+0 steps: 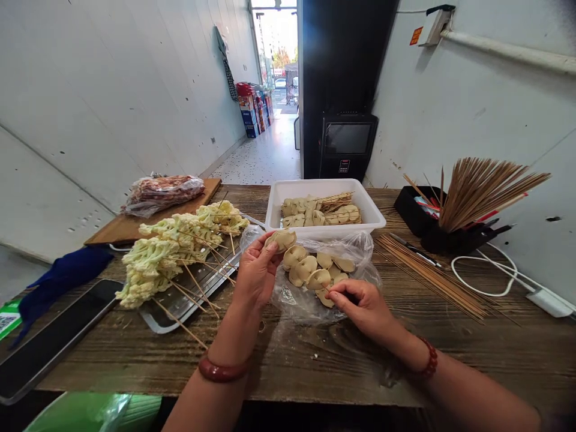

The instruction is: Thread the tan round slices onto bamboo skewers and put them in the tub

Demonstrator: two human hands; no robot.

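Observation:
My left hand (pixel 257 267) is closed on a small stack of beige round slices (pixel 282 241), held up over an open clear plastic bag (pixel 297 303). Lower and to the right, my right hand (pixel 360 300) pinches a thin bamboo skewer (pixel 327 290). At its far end is a beige disc (pixel 318 279), with more loose discs (pixel 344 264) on the bag around it. Behind the bag, a white plastic tub (pixel 326 230) contains skewered beige slices (pixel 310 210). What kind of food the slices are, I cannot tell.
Skewered cauliflower (pixel 157 258) lies on a metal tray (pixel 157 327) at left, near a wooden board (pixel 108 231) with a bagged reddish food (pixel 162 193). A phone (pixel 58 336) lies left. Loose skewers (pixel 432 276), a skewer holder (pixel 438 239) and a white cable (pixel 486 294) are at right.

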